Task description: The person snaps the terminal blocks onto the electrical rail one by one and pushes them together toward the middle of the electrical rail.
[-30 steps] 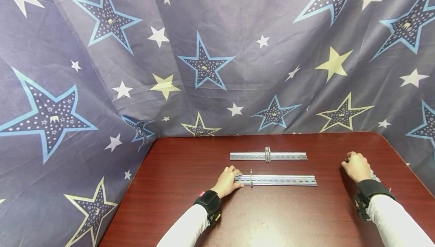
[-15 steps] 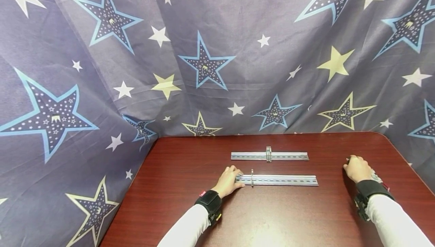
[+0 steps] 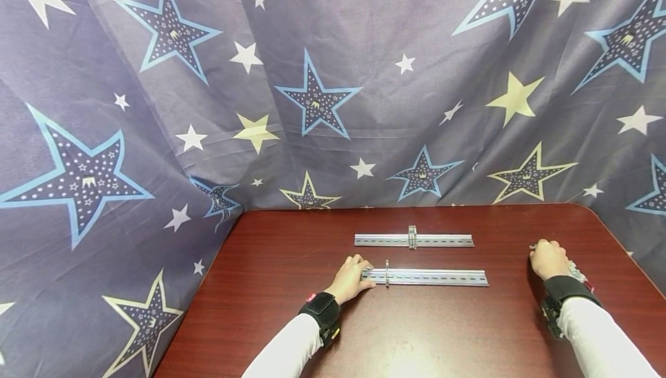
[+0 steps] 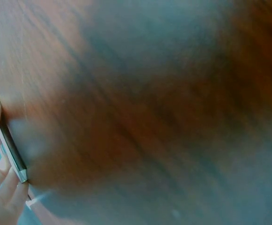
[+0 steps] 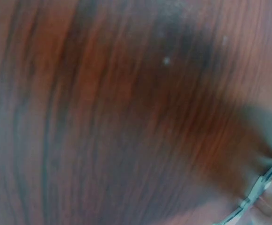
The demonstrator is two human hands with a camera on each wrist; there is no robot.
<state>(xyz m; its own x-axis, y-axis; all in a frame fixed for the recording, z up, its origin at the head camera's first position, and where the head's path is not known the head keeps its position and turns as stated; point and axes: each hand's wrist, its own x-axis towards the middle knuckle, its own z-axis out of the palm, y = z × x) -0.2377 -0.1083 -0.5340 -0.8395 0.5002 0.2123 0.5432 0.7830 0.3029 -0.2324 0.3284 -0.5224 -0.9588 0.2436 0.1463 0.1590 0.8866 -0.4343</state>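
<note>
My left hand (image 3: pixel 350 280) grips the left end of the nearer slotted metal DIN rail (image 3: pixel 437 277), thumb on the near edge and fingers over the far one. One thin terminal block (image 3: pixel 387 274) stands across this rail, just right of the fingers. In the left wrist view, the fingers (image 4: pixel 7 187) lie along the rail's end. Over at the right, my right hand (image 3: pixel 550 259) has curled fingers, with a small tip poking out past them. The right wrist view shows a thin grey-green terminal block (image 5: pixel 255 192) pinched in those fingers, partly cut off by the frame.
Farther back lies a second DIN rail (image 3: pixel 382 240), carrying a small cluster of terminal blocks (image 3: pixel 412 237) near its middle. Pale grey pieces (image 3: pixel 576 272) and something red (image 3: pixel 588 286) show beside the right wrist. A star-patterned cloth (image 3: pixel 333 152) hangs behind the dark red table (image 3: pixel 291 239).
My right hand has turned slightly and drawn a little nearer, with less of its fingers showing. The left hand stays on the rail; both rails lie as before.
</note>
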